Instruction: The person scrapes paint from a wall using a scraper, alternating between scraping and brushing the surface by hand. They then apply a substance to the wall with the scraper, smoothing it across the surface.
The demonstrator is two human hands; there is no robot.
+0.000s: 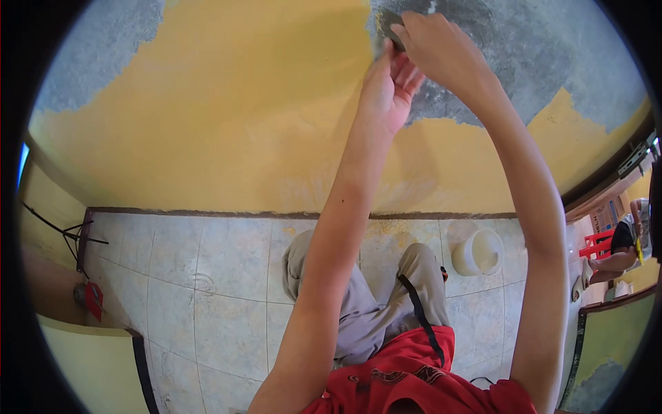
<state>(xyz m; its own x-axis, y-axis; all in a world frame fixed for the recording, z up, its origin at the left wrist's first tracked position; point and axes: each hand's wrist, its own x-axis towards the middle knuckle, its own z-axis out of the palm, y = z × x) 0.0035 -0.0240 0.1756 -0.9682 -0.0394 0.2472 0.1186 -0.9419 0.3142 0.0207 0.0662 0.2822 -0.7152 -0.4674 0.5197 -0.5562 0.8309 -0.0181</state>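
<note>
head view, left to right: a wall with its yellow paint [207, 103] intact above the tiled floor [221, 276]; the left hand [389, 90], raised with palm half open and fingertips at the lower edge of a dark tool [388, 22], though whether its grip closes on the tool cannot be told; the right hand [441, 48], its grip clenched over the tool's top and pressing it to the wall where paint meets the bare grey patch [524, 48]. the tool sits high, at arm's reach, right on that boundary. judged from this, the work goes best with the tool flat to the surface, pressure shared by both hands, and short strokes led from the paint edge. a white bucket [478, 252] stands on the floor by the wall; another person [620, 248] sits well apart at far right.
</note>
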